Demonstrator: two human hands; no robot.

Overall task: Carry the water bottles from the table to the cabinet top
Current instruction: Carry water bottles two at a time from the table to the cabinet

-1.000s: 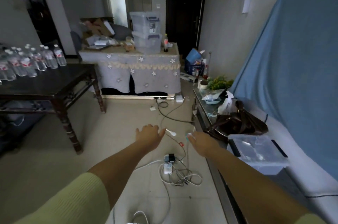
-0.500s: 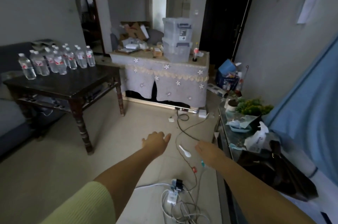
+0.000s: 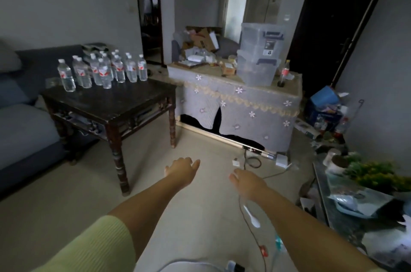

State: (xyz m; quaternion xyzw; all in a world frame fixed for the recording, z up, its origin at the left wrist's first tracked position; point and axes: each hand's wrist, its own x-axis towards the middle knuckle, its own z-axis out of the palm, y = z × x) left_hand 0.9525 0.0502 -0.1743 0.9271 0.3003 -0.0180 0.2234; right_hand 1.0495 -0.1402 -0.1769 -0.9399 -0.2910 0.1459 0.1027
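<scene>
the left hand [image 3: 181,170] and right hand [image 3: 246,182] are hanging out in front with fingers relaxed, holding nothing. the water bottles [image 3: 102,70] are standing clustered on the dark bench [image 3: 115,102], far corner. full, they are probably weighty and smooth-sided; gripping mid-body looks safest.

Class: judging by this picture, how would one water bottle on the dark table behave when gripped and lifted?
Each water bottle looks full, so probably heavy for its size. Thin clear plastic may dent under grip. Tall and narrow, closely grouped on the table, it could tip neighbours.
</scene>
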